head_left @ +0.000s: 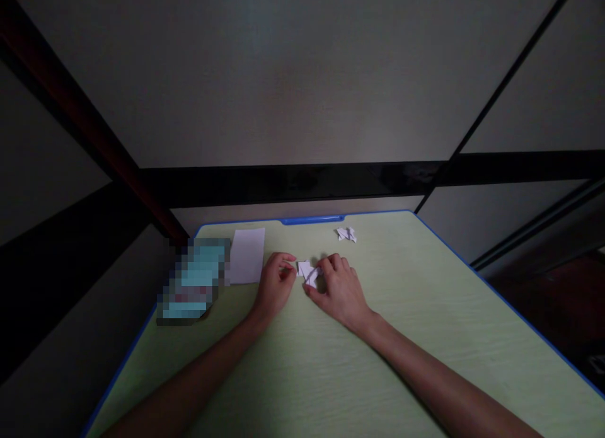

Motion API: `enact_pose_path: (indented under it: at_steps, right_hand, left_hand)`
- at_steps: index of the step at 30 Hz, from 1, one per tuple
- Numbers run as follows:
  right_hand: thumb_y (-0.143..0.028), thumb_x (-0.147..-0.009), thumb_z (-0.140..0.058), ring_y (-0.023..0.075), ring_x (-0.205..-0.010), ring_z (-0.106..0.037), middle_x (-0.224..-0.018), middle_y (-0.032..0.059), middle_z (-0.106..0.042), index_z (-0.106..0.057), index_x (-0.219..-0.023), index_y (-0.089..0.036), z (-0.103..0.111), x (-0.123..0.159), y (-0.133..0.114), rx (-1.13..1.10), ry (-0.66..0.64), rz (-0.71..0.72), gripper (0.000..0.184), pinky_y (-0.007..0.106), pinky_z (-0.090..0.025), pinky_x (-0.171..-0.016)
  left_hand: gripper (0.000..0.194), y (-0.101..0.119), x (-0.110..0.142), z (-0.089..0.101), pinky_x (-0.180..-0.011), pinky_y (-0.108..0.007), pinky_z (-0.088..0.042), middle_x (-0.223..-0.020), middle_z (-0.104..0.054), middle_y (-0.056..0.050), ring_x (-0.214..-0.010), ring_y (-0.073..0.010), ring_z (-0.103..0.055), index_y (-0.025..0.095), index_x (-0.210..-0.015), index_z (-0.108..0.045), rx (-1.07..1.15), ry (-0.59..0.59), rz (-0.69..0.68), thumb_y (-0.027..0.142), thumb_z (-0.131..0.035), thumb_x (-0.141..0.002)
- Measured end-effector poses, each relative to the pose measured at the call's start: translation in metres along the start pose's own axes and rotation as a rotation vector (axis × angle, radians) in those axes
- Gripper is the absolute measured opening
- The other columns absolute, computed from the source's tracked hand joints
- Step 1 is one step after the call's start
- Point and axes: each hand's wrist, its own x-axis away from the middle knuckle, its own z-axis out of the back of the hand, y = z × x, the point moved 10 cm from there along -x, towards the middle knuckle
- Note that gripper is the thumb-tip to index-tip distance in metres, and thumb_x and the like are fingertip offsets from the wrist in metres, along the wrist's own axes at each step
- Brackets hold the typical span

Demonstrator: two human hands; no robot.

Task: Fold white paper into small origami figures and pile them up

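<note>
A small folded piece of white paper [309,273] lies between my two hands on the pale green tabletop. My right hand [341,288] grips its right side, with the thumb at the near edge and the curled fingers at the far edge, covering part of it. At the paper's left edge is my left hand [275,285], its thumb and a finger pinched close at the corner while another finger stretches out above. Farther back, a second folded white paper piece [346,234] rests by itself.
A flat white sheet stack or pad [247,256] lies left of my hands. Beside it is a pixelated object with a light blue face [201,277]. The table [425,337] has a blue rim and a blue strip [312,220] at its back edge, close to a panelled wall [302,79].
</note>
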Motion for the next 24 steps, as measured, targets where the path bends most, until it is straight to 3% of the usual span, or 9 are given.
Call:
enact_pose_path:
  at_steps: [8, 12, 17, 20, 24]
  right_hand:
    - [-0.036, -0.063, -0.054, 0.0232, -0.082, -0.043, -0.086, 0.0077, -0.048, -0.048, -0.085, -0.017, 0.001, 0.003, -0.004, -0.066, 0.002, 0.028, 0.03, 0.034, -0.037, -0.068]
    - [-0.034, -0.062, -0.056, 0.0228, -0.083, -0.043, -0.089, 0.0076, -0.048, -0.049, -0.088, -0.017, 0.018, 0.0, 0.005, -0.143, 0.066, 0.062, 0.032, 0.034, -0.038, -0.07]
    - [-0.036, -0.066, -0.051, 0.0231, -0.083, -0.044, -0.091, 0.0092, -0.047, -0.052, -0.09, -0.016, 0.057, -0.021, 0.077, -0.19, 0.302, -0.118, 0.032, 0.036, -0.038, -0.072]
    - [-0.038, -0.066, -0.05, 0.0232, -0.085, -0.045, -0.091, 0.0102, -0.047, -0.055, -0.088, -0.014, 0.06, -0.034, 0.124, -0.172, 0.343, -0.256, 0.033, 0.035, -0.037, -0.076]
    - [-0.039, -0.066, -0.048, 0.0239, -0.089, -0.044, -0.093, 0.0117, -0.047, -0.055, -0.092, -0.013, 0.047, -0.042, 0.158, -0.099, 0.334, -0.379, 0.037, 0.033, -0.036, -0.076]
  left_hand:
    - [0.016, 0.002, 0.0, 0.002, -0.055, -0.021, -0.04, -0.069, -0.05, 0.001, -0.066, -0.0116, -0.05, 0.016, -0.072, -0.05, 0.004, -0.002, 0.015, 0.006, -0.045, -0.062]
    - [0.016, 0.0, 0.0, 0.001, -0.055, -0.021, -0.04, -0.069, -0.05, 0.0, -0.065, -0.012, -0.05, 0.016, -0.071, -0.051, 0.015, -0.009, 0.014, 0.005, -0.045, -0.061]
    - [0.015, -0.002, -0.001, 0.0, -0.053, -0.021, -0.039, -0.066, -0.049, 0.0, -0.063, -0.012, -0.049, 0.015, -0.07, -0.051, 0.031, -0.015, 0.024, 0.004, -0.044, -0.061]
    - [0.015, -0.002, -0.001, -0.001, -0.052, -0.02, -0.039, -0.066, -0.05, 0.001, -0.063, -0.0118, -0.049, 0.015, -0.069, -0.051, 0.032, -0.02, 0.027, 0.004, -0.044, -0.06]
    - [0.014, 0.0, -0.001, -0.001, -0.052, -0.02, -0.038, -0.066, -0.05, 0.001, -0.063, -0.0119, -0.049, 0.016, -0.067, -0.051, 0.03, -0.023, 0.023, 0.005, -0.045, -0.06]
